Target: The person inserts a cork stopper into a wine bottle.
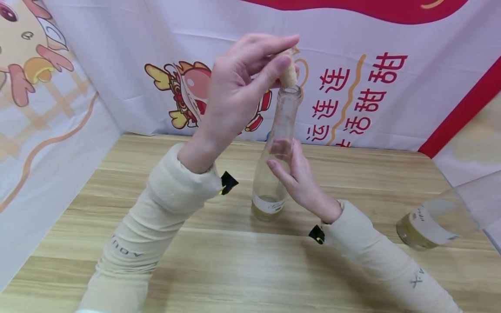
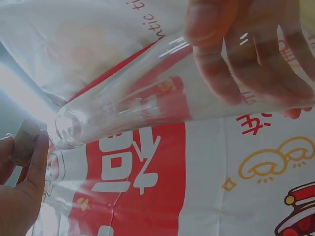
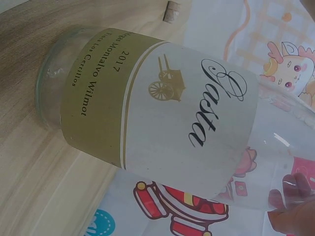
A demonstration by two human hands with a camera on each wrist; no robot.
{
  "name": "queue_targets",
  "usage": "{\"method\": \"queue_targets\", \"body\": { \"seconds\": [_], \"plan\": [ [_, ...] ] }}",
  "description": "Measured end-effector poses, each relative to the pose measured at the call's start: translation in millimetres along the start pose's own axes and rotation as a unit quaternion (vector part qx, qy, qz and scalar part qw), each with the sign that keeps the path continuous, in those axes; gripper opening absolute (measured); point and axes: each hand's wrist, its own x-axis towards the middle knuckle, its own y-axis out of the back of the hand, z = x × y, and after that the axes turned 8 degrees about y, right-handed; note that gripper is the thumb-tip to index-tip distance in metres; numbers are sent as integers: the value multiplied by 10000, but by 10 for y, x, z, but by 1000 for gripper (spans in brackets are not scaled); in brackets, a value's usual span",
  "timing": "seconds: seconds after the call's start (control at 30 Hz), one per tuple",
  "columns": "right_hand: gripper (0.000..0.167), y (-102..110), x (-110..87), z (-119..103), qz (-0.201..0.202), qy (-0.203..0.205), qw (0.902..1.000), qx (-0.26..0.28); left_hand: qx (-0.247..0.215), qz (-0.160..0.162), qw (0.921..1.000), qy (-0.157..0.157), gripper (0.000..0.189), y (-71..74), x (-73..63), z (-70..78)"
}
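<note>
A clear glass bottle (image 1: pixel 274 174) with a white and olive label (image 3: pixel 162 103) stands upright on the wooden table. My right hand (image 1: pixel 299 178) holds it around its middle, with the fingers wrapped behind the glass (image 2: pixel 147 105). Over the bottle's mouth (image 2: pixel 69 129), my left hand (image 1: pixel 244 80) pinches a pale cork (image 1: pixel 288 71) between thumb and fingers. The cork's lower end is right at the rim; whether it touches the glass I cannot tell. In the left wrist view the same cork (image 2: pixel 25 142) shows at the left edge.
To the right, a second clear bottle (image 1: pixel 426 224) with a similar label stands on the table (image 1: pixel 235 269). Another cork (image 3: pixel 172 12) lies on the tabletop, seen only in the right wrist view. A printed white cloth (image 1: pixel 188 34) hangs behind the table.
</note>
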Motion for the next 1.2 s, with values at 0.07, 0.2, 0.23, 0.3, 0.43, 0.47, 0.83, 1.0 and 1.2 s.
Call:
{"method": "queue_targets", "body": {
  "seconds": [0.07, 0.2, 0.23, 0.3, 0.43, 0.47, 0.83, 1.0, 1.2],
  "plan": [
    [36, 1, 1, -2, 1, 19, 10000, 4, 106, -119, 9998, -83, 25, -17, 4, -1],
    [37, 1, 2, -6, 5, 21, 10000, 9, 336, -309, 9982, -377, 25, -27, -3, -13],
    [37, 1, 2, -7, 2, 5, 10000, 11, 359, -340, 9978, -435, 25, -28, -5, -17],
    [37, 1, 1, -8, 4, -19, 10000, 12, 347, -377, 9977, -438, 25, -28, -9, -21],
    [37, 2, 1, -10, 17, -74, 10000, 17, 386, -384, 9978, -389, 26, -32, -7, -28],
    [37, 2, 1, -11, 22, -82, 10000, 20, 408, -374, 9978, -351, 26, -32, -7, -29],
    [37, 5, 8, -16, 19, -49, 10000, -17, 838, -319, 9945, -548, 25, -44, 26, -32],
    [36, 4, 9, -17, 8, -23, 10000, -54, 926, -285, 9948, -301, 25, -54, 36, -9],
    [37, 0, 8, -17, 20, -4, 10000, -58, 1002, -254, 9946, 17, 26, -61, 48, -8]
  ]
}}
